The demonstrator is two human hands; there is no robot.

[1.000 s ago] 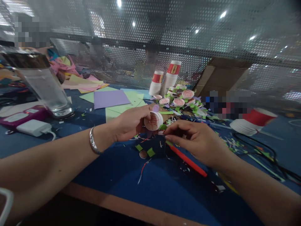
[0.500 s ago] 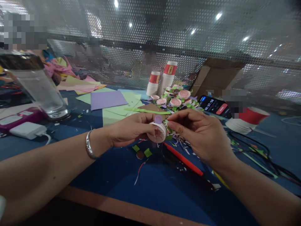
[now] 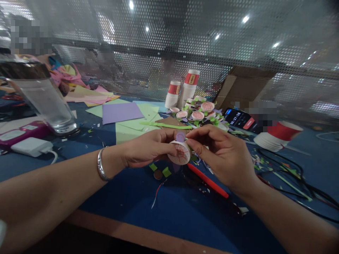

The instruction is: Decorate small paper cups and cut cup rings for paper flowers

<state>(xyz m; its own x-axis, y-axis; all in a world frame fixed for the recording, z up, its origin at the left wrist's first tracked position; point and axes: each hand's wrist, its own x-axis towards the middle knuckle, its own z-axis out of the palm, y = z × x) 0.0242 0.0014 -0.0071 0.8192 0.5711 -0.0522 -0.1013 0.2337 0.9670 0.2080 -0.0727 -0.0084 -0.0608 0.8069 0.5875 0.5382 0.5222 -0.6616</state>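
Observation:
My left hand (image 3: pixel 148 148) grips a round white paper-cup bottom (image 3: pixel 182 156) marked with red lines, its thumb lying across the face. A small purple paper tab (image 3: pixel 180 136) with a round drawing sticks up from the top edge of the disc. My right hand (image 3: pixel 225 153) is pinched at the upper right edge of the disc, close beside the tab; whatever lies between thumb and forefinger is hidden. Below the hands rests a small brown disc (image 3: pixel 158 174) with green paper bits on it. A red pen (image 3: pixel 209 181) lies under my right hand.
Behind the hands is a pile of decorated cup bottoms (image 3: pixel 197 115), with stacked paper cups (image 3: pixel 189 88) beyond. Purple paper (image 3: pixel 122 113) lies on green sheets. A glass bottle (image 3: pixel 50 102) stands left. A phone (image 3: pixel 241 120), tipped paper cups (image 3: pixel 287 134) and black cables (image 3: pixel 299 173) lie right.
The cup bottom has shifted slightly right and down in my left hand, turning its face more toward me. My right fingertips have moved a little down and left along its edge.

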